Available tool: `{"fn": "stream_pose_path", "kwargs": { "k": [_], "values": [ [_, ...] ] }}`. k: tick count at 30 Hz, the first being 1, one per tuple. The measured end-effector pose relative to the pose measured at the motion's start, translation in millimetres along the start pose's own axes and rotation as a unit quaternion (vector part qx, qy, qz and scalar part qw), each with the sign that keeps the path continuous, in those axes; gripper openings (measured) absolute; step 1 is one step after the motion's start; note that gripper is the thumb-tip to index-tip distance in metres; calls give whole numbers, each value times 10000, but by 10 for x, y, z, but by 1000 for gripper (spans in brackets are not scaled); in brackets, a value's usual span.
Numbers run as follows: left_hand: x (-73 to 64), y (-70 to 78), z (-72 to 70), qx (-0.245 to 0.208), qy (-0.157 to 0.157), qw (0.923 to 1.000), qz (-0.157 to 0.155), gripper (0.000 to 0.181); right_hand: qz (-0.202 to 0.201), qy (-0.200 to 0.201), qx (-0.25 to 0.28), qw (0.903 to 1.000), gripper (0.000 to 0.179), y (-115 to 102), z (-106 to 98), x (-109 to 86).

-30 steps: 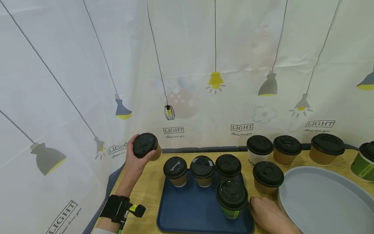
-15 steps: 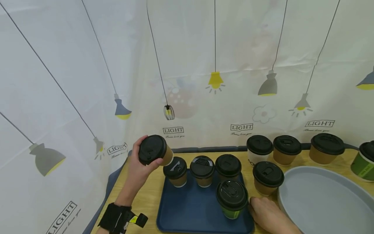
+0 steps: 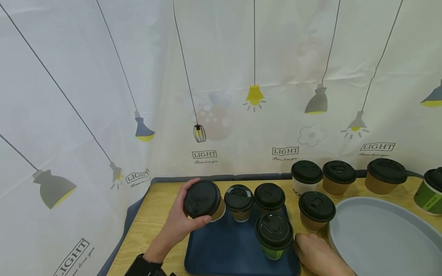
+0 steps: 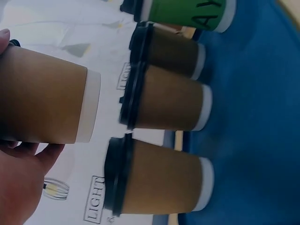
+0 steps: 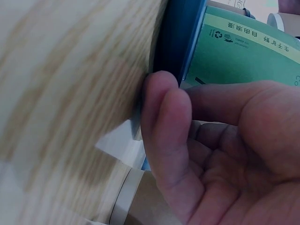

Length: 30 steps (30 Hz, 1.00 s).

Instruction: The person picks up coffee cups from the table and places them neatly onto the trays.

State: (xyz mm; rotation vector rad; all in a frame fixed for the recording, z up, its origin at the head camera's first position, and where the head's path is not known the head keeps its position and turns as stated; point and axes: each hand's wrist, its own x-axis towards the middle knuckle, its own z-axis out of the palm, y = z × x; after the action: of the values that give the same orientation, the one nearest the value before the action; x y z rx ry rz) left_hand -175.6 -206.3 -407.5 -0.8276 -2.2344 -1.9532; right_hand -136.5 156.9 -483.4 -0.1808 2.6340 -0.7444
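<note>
A brown paper coffee cup with a black lid (image 3: 202, 198) is in my left hand (image 3: 179, 222), fingers and thumb curled round its sides. In the left wrist view this coffee cup (image 4: 44, 93) hangs above the blue tray (image 4: 253, 140), apart from three brown cups in a row. The head view shows the middle cup (image 3: 239, 203) and the right cup (image 3: 270, 197) of that row; the held one hides the left cup. A green lidded cup (image 3: 274, 235) stands at the tray's right side. My right hand (image 3: 315, 253) pinches the tray's right rim (image 5: 180, 42) between thumb and curled fingers.
Right of the tray, a brown cup (image 3: 316, 211) stands beside a round grey tray (image 3: 386, 237). Behind are a white cup (image 3: 306, 176), two brown cups and a green cup (image 3: 429, 191). A printed curtain (image 3: 235, 115) closes off the back and left of the wooden table (image 3: 152, 214).
My left hand has carried the coffee cup rightward and down, from the tray's left to over its back left corner, covering the left cup there. My right hand has stayed at the rim.
</note>
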Motion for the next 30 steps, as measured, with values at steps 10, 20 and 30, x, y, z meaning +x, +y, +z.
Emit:
{"fn": "stream_pose_path", "kwargs": {
  "k": [10,20,30],
  "values": [
    [-115,-169,208,-507,-563,9959,-498,88,-130,167,-146,9997,20,23,31,-13],
    [-207,-340,395,-476,-1015,9867,-1175,88,-151,205,-163,9995,22,22,29,-16],
    [-248,-507,521,-543,-1248,9827,-1253,82,-156,223,-213,9994,21,10,26,-16]
  ]
}}
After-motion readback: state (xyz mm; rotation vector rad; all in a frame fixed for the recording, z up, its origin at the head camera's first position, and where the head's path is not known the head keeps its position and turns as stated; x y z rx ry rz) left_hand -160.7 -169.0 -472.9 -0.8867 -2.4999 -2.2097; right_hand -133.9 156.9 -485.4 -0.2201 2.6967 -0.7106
